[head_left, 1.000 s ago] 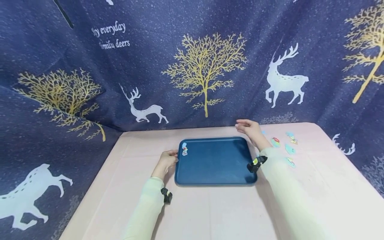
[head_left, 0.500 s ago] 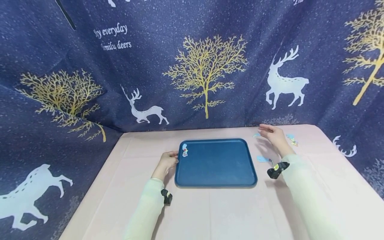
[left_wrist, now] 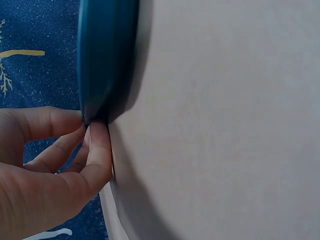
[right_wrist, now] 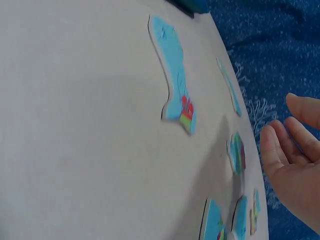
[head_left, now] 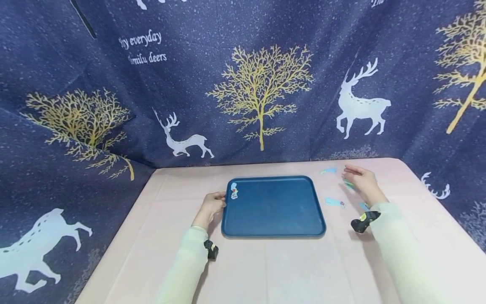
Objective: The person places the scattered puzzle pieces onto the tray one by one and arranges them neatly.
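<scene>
A dark blue tray (head_left: pixel 273 211) lies on the table. My left hand (head_left: pixel 209 207) pinches its left rim between thumb and fingers, seen close in the left wrist view. Inside the tray's top left corner sit small light-blue puzzle pieces (head_left: pixel 233 191) with coloured print. My right hand (head_left: pixel 362 185) hovers above the table to the right of the tray, fingers loosely bent, holding nothing. Under and around it lie several flat light-blue puzzle pieces; a long one (right_wrist: pixel 172 65) with a red and green print shows largest in the right wrist view. The hand hides some of them in the head view.
A pale pink cloth covers the table (head_left: pixel 265 270). Behind it hangs a navy curtain (head_left: pixel 235 105) printed with deer and golden trees. One puzzle piece (head_left: pixel 328 171) lies near the back edge, another (head_left: pixel 334 202) close to the tray's right side.
My right hand has moved right, from the tray's back right corner to over the loose pieces, uncovering pieces beside the tray. The left hand and tray have stayed put.
</scene>
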A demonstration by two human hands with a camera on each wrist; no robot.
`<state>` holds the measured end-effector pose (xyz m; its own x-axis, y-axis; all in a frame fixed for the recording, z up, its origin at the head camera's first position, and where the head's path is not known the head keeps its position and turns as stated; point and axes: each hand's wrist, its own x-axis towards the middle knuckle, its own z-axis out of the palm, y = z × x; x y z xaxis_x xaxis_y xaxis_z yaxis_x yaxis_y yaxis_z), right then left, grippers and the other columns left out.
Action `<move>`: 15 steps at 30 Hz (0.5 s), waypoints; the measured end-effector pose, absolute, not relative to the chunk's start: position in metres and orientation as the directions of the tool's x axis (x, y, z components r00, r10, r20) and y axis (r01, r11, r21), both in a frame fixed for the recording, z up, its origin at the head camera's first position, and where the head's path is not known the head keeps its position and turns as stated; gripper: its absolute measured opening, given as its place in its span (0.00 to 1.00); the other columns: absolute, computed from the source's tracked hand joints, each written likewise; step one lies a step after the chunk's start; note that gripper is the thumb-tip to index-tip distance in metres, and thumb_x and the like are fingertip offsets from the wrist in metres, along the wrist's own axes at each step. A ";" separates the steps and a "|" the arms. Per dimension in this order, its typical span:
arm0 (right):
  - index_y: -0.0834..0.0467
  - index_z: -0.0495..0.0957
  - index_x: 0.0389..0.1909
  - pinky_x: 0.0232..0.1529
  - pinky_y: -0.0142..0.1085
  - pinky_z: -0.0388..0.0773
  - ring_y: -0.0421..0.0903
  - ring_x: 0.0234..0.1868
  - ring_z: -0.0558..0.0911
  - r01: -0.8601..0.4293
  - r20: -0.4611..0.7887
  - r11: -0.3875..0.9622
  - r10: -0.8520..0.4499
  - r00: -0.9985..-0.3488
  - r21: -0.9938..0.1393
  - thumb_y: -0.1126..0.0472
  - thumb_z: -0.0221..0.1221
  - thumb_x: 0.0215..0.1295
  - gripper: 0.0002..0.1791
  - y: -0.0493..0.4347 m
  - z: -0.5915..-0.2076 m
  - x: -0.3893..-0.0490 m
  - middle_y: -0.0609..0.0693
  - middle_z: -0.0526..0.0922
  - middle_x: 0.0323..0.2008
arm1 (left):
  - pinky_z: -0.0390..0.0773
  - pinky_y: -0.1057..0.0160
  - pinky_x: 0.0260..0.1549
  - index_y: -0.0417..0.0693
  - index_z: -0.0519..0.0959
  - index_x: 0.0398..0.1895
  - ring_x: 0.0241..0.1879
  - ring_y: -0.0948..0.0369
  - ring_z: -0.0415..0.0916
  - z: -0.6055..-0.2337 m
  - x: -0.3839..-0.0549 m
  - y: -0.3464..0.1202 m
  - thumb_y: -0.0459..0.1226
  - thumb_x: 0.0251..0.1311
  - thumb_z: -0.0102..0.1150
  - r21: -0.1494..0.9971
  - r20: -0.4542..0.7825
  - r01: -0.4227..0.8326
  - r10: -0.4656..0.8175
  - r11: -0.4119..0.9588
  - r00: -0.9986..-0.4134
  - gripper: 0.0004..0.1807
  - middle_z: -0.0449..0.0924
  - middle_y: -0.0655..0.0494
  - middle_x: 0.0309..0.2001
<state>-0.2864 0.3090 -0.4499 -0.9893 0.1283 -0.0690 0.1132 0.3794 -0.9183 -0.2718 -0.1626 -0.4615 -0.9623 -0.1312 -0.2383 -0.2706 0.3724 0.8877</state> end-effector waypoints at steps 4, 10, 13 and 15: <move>0.65 0.55 0.72 0.62 0.35 0.71 0.25 0.41 0.75 0.126 -0.082 0.307 0.152 -0.985 -0.944 0.60 0.52 0.71 0.32 0.313 -0.451 -0.285 0.66 0.63 0.67 | 0.84 0.63 0.40 0.35 0.75 0.58 0.41 0.55 0.77 -0.461 -0.272 -0.164 0.17 0.47 0.51 0.889 -0.238 -0.271 -0.132 0.370 -0.962 0.30 0.79 0.43 0.44; 0.67 0.53 0.71 0.60 0.33 0.72 0.24 0.37 0.74 0.151 -0.105 0.276 0.174 -0.979 -0.949 0.61 0.53 0.70 0.33 0.319 -0.454 -0.285 0.69 0.59 0.68 | 0.84 0.61 0.42 0.34 0.75 0.58 0.42 0.54 0.77 -0.461 -0.271 -0.164 0.17 0.48 0.50 0.892 -0.237 -0.268 -0.130 0.364 -0.963 0.29 0.79 0.41 0.45; 0.65 0.53 0.72 0.64 0.39 0.70 0.35 0.45 0.78 0.189 -0.140 0.293 0.180 -0.974 -0.937 0.58 0.54 0.70 0.35 0.322 -0.457 -0.282 0.68 0.59 0.69 | 0.83 0.59 0.45 0.34 0.75 0.58 0.44 0.52 0.77 -0.461 -0.271 -0.164 0.18 0.48 0.50 0.892 -0.246 -0.278 -0.132 0.357 -0.960 0.29 0.78 0.41 0.46; 0.64 0.52 0.73 0.67 0.45 0.67 0.48 0.56 0.75 0.225 -0.175 0.307 0.184 -0.967 -0.925 0.57 0.54 0.70 0.35 0.323 -0.458 -0.281 0.66 0.58 0.70 | 0.83 0.59 0.46 0.34 0.75 0.58 0.45 0.52 0.77 -0.461 -0.271 -0.163 0.18 0.49 0.50 0.890 -0.250 -0.281 -0.132 0.358 -0.959 0.29 0.78 0.41 0.47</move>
